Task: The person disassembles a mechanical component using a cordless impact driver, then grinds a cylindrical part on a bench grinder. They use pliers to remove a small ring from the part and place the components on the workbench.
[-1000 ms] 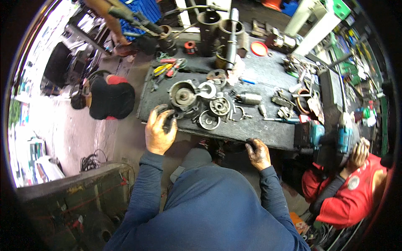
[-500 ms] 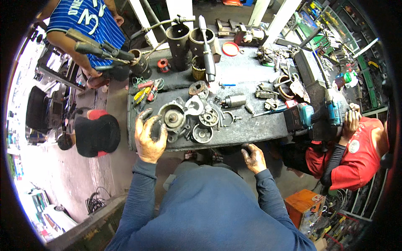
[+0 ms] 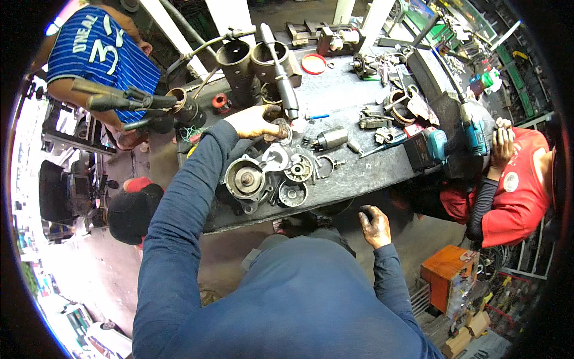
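My left hand reaches across the bench, its blackened fingers around a worn round metal part. Close below it lie a cast metal housing with a round bore, a pale flat metal piece, a round geared part and a small metal cup. To their right rests a cylindrical metal motor body. My right hand hangs in front of the bench edge, fingers loosely curled and thumb apart, holding nothing. My left sleeve covers most of the pliers at the bench's left.
Tall metal cylinders stand at the back of the bench, a grey tube leaning on them. A teal cordless tool lies right, near a co-worker in red. Another person in blue stripes stands far left.
My left hand has moved from beside the housing forward and right to the worn round part, its arm now crossing the bench's left end. The view has shifted slightly; my right hand stays low.
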A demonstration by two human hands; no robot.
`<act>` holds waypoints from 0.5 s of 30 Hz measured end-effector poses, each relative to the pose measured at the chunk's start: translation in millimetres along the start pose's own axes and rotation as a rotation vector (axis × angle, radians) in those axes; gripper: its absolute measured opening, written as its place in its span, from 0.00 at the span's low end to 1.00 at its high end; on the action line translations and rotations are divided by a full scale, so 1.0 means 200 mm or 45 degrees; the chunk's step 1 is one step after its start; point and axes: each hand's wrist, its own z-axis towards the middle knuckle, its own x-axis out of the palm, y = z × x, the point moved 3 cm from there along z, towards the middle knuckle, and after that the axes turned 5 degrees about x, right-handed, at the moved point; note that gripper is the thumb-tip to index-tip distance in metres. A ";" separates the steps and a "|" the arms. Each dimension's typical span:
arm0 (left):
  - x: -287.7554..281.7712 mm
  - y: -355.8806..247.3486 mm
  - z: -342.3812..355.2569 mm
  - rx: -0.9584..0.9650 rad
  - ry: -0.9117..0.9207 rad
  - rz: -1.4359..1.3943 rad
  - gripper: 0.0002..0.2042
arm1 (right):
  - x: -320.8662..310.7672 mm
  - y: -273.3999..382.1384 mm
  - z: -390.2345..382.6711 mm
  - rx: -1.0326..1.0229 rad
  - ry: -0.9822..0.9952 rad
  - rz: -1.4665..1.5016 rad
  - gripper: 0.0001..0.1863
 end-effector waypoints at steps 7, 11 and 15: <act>0.04 -0.07 0.07 -0.655 0.092 0.397 0.29 | -0.04 -0.32 -0.05 0.229 0.092 0.146 0.12; 0.09 0.02 0.11 -0.678 0.022 0.699 0.43 | -0.08 -0.46 0.00 0.265 0.154 0.182 0.12; 0.08 -0.01 0.06 -0.486 -0.305 0.755 0.28 | -0.12 -0.59 0.14 0.150 0.164 0.173 0.12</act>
